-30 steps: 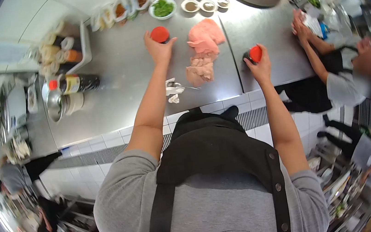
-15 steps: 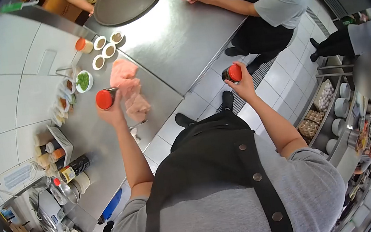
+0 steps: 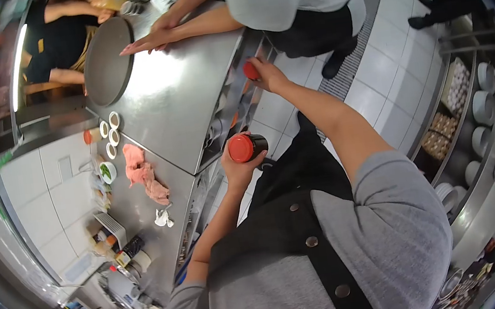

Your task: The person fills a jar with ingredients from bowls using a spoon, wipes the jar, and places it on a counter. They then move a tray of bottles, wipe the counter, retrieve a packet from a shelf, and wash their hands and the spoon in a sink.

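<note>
Small bowls (image 3: 112,136): stood in a cluster at the far left of the worktop (image 3: 191,99), next to a dish of greens (image 3: 107,172); contents too small to tell.
Pink meat (image 3: 142,176): lay in a loose heap on the worktop, just right of the greens, well apart from both hands.
Crumpled paper (image 3: 162,218): lay near the worktop's front edge, below the meat.
Left hand (image 3: 238,167): closed around a dark bottle (image 3: 257,144), held off the worktop, just in front of the apron (image 3: 280,218).
Dark bottle: red cap (image 3: 240,148) turned toward the camera, long axis lying roughly level, body pointing right and mostly masked by the cap and fingers; label not readable.
Right hand (image 3: 268,73): stretched further out, at the worktop's front edge, wrapped around a second bottle (image 3: 251,70).
Second bottle: only its red top showed; the body was hidden behind the hand, so its tilt could not be told.
Relation of the two: the left bottle was nearer the body, the right one nearer the worktop; the shelves under the worktop (image 3: 227,117) lay between them.
Co-worker's hands (image 3: 150,40): rested flat on the worktop beside a large round pan (image 3: 105,64), well apart from both bottles.
Right margin: racks of bowls (image 3: 479,104), blurred and bent by the lens.
</note>
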The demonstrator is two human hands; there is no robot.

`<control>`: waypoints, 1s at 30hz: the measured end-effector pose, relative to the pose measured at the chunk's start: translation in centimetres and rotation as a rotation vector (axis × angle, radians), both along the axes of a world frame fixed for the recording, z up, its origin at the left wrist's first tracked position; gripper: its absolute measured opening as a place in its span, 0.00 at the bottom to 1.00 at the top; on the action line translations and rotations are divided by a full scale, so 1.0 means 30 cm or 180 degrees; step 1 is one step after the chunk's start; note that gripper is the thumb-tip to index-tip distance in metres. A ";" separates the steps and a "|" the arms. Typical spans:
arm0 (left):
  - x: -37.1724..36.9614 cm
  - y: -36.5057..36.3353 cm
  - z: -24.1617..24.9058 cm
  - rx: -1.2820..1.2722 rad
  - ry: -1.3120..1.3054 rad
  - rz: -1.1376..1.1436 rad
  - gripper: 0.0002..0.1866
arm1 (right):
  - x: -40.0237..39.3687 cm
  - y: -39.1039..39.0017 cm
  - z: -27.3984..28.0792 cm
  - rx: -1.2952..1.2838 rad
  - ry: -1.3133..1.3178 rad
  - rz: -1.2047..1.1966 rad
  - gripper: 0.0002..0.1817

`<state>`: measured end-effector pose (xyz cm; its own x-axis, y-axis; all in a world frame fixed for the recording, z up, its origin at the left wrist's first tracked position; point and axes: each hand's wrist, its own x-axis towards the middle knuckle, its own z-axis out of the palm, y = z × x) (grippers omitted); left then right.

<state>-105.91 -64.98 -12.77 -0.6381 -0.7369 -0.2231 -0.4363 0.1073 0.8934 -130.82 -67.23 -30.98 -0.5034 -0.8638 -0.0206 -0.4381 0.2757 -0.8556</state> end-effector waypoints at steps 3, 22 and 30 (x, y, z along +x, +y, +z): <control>-0.027 0.035 -0.032 0.0027 -0.0220 0.0069 0.32 | -0.043 -0.093 -0.025 0.0083 0.0232 0.0135 0.37; -0.301 -0.082 -0.380 -0.0517 -0.0344 0.0533 0.32 | -0.014 0.137 -0.310 -0.0296 -0.0810 -0.0433 0.33; -0.784 -0.290 -0.714 -0.0542 0.0351 0.1871 0.36 | 0.176 1.213 -0.440 0.0572 -0.0497 -0.1876 0.36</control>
